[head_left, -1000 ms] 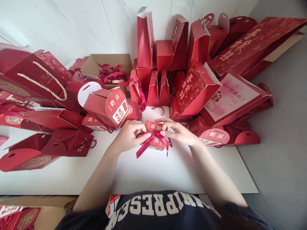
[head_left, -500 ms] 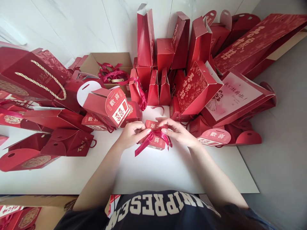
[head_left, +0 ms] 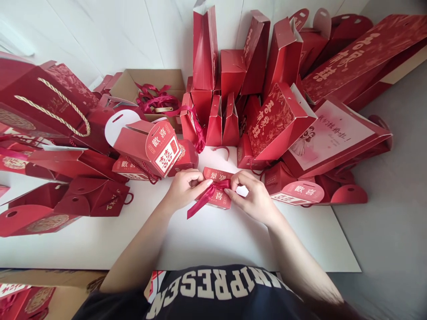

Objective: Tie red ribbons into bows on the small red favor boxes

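Note:
A small red gift box (head_left: 218, 196) with pale printed characters lies on the white table in front of me. Across its top runs a dark pink ribbon (head_left: 206, 197), looped at the middle, with one tail hanging toward the front left. My left hand (head_left: 186, 187) is at the box's left side, thumb and forefinger closed on the ribbon near its middle. At the right, my right hand (head_left: 251, 195) pinches the ribbon's right part between thumb and fingers. The box's side edges are partly hidden behind my fingers.
Red gift boxes (head_left: 156, 149) crowd the left of the white table (head_left: 213, 242). Several tall red boxes (head_left: 204, 49) stand at the back, and more lean at the right (head_left: 280, 122). A cardboard box (head_left: 123, 86) behind holds loose ribbons (head_left: 156, 98).
My right hand has shifted slightly right, its fingers now curled tighter on the ribbon. The ribbon's right tail, which hung down before, is drawn up toward that hand. My left hand stays nearly still.

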`<control>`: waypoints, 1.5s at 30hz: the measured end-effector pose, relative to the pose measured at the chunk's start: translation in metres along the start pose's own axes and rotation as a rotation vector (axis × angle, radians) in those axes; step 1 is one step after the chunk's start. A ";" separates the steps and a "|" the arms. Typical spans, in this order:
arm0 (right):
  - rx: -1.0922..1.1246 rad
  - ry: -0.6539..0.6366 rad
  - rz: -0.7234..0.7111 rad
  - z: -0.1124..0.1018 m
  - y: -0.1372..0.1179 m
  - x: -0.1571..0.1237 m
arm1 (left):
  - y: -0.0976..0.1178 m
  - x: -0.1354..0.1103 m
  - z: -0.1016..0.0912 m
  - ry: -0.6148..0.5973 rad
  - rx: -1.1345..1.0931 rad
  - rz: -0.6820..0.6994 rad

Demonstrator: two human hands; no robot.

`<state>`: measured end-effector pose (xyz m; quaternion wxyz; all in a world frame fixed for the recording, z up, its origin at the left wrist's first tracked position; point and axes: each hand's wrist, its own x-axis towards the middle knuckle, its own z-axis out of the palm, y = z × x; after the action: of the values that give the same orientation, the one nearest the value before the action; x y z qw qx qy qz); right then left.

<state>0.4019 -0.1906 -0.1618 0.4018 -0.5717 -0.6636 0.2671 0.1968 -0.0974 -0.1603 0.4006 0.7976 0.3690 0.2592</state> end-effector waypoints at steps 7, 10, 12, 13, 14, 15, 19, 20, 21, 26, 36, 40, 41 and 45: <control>0.031 0.008 0.136 0.005 -0.002 -0.007 | 0.003 0.000 0.003 0.032 0.039 0.060; -0.024 0.038 0.053 0.008 0.001 -0.007 | 0.002 0.000 0.004 0.038 -0.004 0.020; -0.097 0.063 -0.083 0.007 0.005 -0.007 | 0.000 0.000 0.005 0.017 -0.070 -0.038; -0.150 0.067 -0.164 0.006 0.007 -0.007 | 0.000 0.000 0.005 0.000 -0.111 -0.067; -0.208 0.063 -0.246 0.004 0.009 -0.007 | -0.001 0.000 0.006 -0.018 -0.153 -0.092; -0.270 0.053 -0.320 0.002 0.011 -0.007 | -0.001 0.000 0.006 -0.032 -0.192 -0.117; -0.510 -0.006 -0.525 -0.007 0.012 -0.007 | -0.001 0.001 0.009 -0.044 -0.314 -0.212; -0.562 -0.013 -0.564 -0.009 0.011 -0.007 | -0.001 0.001 0.010 -0.046 -0.342 -0.237; -0.607 -0.020 -0.600 -0.011 0.010 -0.007 | -0.001 0.001 0.011 -0.051 -0.373 -0.261; -0.694 -0.058 -0.720 -0.017 0.009 -0.006 | -0.002 0.001 0.013 -0.064 -0.497 -0.364; -0.689 -0.196 -0.643 -0.029 0.003 -0.008 | -0.005 0.001 0.017 -0.125 -0.635 -0.455; -0.592 -0.269 -0.491 -0.046 -0.005 -0.011 | -0.005 0.000 0.015 -0.165 -0.596 -0.441; -0.535 -0.294 -0.431 -0.052 -0.008 -0.012 | -0.005 0.000 0.014 -0.167 -0.586 -0.426; -0.241 -0.191 -0.166 -0.059 -0.013 -0.009 | -0.004 -0.001 0.012 -0.172 -0.559 -0.370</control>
<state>0.4444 -0.2078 -0.1220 0.2864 -0.5310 -0.7708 0.2046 0.2028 -0.1014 -0.1704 0.6737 0.5955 0.3866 0.2050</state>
